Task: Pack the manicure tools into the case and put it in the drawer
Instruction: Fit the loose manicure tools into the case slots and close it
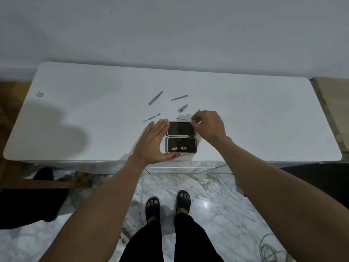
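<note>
Seen from above, a person in dark trousers and black sandals (168, 205) stands on a marble floor (217, 195) facing a white surface (264, 120), both bare forearms reaching forward.

Near the front edge of the surface lies the open manicure case (181, 139), its two dark-lined halves lying flat, one behind the other. The nearer half holds a nail clipper (179, 148) lying crosswise; the farther half shows only dark lining.

The left hand (154, 143) rests against the case's left side, fingers straight and together, thumb lying along the case's front edge. It grips nothing.

The right hand (208, 125) hovers at the far right corner of the case, fingers curled, thumb and fingertips pinched on a thin tool (198, 110) whose tip sticks out behind the hand.

Beyond the case, loose tools are scattered on the surface: a thin pick (180, 119) just behind the case, a flat pusher (151, 118) to the left, a small clipper (182, 108), then a nail file (179, 97) and tweezers (155, 98) farthest back.

A pale wall (170, 35) rises behind the surface.
</note>
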`<state>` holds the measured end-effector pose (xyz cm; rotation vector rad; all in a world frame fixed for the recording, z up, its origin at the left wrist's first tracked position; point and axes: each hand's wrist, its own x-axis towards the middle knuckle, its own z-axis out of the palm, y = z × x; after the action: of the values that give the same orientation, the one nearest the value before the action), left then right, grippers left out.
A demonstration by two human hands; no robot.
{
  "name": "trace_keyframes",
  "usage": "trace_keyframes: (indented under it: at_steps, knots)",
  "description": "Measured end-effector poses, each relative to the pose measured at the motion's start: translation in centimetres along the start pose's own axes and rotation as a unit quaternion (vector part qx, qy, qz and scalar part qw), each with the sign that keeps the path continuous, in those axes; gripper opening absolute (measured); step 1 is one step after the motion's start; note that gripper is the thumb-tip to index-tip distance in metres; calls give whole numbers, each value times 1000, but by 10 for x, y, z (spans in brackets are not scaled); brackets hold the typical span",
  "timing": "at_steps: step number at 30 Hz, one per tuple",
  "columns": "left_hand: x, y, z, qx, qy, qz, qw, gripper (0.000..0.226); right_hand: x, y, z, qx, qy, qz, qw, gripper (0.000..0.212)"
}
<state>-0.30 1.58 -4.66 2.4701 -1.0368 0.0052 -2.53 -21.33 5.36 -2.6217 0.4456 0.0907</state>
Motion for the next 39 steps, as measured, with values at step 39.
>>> trace_keyframes:
  at_steps: [39]
  knots:
    - [1, 1, -4, 15, -35, -15, 999, 117, -35, 38, 1, -208, -22, -168, 963, 17]
